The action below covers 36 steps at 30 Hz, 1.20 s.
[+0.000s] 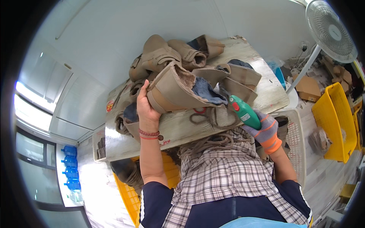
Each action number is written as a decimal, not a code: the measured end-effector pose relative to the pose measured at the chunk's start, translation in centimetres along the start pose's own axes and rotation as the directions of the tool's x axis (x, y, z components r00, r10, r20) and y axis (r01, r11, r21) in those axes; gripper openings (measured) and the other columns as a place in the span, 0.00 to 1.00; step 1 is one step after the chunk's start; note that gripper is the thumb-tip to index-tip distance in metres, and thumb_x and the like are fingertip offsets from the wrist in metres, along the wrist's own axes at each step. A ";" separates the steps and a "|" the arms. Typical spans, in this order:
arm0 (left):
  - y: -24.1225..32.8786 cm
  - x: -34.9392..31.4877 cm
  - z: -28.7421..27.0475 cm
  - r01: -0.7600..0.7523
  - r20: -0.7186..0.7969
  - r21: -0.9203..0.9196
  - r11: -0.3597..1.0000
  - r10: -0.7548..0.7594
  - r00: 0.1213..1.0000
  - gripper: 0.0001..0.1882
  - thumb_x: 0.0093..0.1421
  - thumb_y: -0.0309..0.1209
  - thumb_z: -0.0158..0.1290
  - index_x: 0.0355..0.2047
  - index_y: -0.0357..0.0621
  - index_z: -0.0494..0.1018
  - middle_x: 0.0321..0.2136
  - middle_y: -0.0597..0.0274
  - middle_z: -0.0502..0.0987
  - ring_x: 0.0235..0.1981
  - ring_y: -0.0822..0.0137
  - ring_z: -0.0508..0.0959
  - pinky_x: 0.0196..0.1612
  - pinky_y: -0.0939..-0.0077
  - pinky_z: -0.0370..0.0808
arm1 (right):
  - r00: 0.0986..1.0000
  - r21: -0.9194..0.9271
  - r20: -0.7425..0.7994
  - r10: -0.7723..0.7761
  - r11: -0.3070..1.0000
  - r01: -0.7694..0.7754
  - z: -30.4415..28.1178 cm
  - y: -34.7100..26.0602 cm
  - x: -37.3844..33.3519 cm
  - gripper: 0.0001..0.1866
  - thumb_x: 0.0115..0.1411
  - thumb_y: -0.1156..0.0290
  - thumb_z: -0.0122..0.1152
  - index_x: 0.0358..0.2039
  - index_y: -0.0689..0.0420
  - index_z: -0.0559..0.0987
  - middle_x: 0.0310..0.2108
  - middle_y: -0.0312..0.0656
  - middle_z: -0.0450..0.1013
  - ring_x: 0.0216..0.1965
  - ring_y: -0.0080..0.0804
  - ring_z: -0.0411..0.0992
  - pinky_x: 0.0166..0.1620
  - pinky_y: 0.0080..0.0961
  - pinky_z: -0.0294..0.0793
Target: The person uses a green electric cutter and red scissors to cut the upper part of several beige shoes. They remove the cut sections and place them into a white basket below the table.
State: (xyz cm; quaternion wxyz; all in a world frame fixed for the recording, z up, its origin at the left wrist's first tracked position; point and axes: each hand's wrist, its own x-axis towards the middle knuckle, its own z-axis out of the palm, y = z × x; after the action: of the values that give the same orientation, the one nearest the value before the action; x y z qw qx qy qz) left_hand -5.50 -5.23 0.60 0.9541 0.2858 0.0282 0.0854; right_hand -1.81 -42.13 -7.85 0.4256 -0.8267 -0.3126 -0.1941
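Observation:
My left hand (147, 107), bare, grips a tan boot upper (173, 95) by its side, above the front part of the table. The upper is tilted, and its opening shows brown fleece and a blue denim-like lining (208, 91). In my right hand (266, 131), in a grey and orange glove, is a green handheld power tool (245, 112) with a red button. The tool's head is close to the lining's edge at the right end of the upper; whether they touch I cannot tell. Brown laces (205, 143) lie across my plaid apron (220, 163).
More tan uppers (157, 53) are heaped on the worn table (273, 93), with red-handled scissors (200, 110) near the front. A white basket (298, 140) and a yellow crate (336, 121) stand right, a fan (330, 32) behind. Another yellow crate (127, 193) sits left.

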 end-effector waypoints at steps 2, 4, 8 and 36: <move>0.9 -0.5 -1.1 0.009 -0.052 -0.030 1.000 -0.010 0.999 0.20 0.64 0.37 0.44 0.49 0.32 0.67 0.48 0.46 0.72 0.48 0.53 0.74 0.53 0.58 0.71 | 0.995 -0.070 0.030 -0.091 0.993 0.093 0.9 0.0 0.1 0.34 0.37 0.56 0.75 0.43 0.60 0.75 0.28 0.46 0.75 0.27 0.43 0.74 0.30 0.32 0.73; 1.4 -1.0 -1.6 0.020 -0.060 -0.058 0.998 -0.024 0.998 0.20 0.65 0.36 0.44 0.49 0.32 0.67 0.48 0.46 0.72 0.48 0.53 0.74 0.53 0.58 0.71 | 0.979 -0.104 -0.007 -0.206 0.973 0.204 1.1 -0.6 0.4 0.34 0.36 0.56 0.76 0.43 0.60 0.75 0.27 0.46 0.75 0.25 0.42 0.73 0.29 0.32 0.73; 1.4 -2.2 -1.6 -0.005 -0.071 -0.088 0.996 -0.001 0.997 0.19 0.64 0.35 0.44 0.49 0.32 0.67 0.48 0.46 0.73 0.48 0.53 0.74 0.53 0.60 0.71 | 0.950 -0.112 -0.043 -0.308 0.947 0.302 1.0 -1.1 0.1 0.36 0.35 0.54 0.76 0.43 0.60 0.76 0.25 0.44 0.74 0.23 0.40 0.72 0.27 0.32 0.72; -3.1 -11.0 6.2 -0.491 0.324 0.194 0.850 0.416 0.849 0.22 0.64 0.24 0.42 0.59 0.38 0.59 0.57 0.55 0.64 0.57 0.60 0.66 0.59 0.62 0.64 | 0.991 0.494 0.100 -0.088 0.869 0.028 -0.6 -9.2 1.2 0.30 0.41 0.62 0.74 0.45 0.59 0.75 0.30 0.44 0.77 0.30 0.32 0.77 0.34 0.23 0.75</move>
State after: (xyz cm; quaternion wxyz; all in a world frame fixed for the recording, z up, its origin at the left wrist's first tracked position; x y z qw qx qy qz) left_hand -15.19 -13.07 4.16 0.8529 0.4201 -0.1597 0.2657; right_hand -7.25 -38.09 -1.42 0.5963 -0.6916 -0.4012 -0.0715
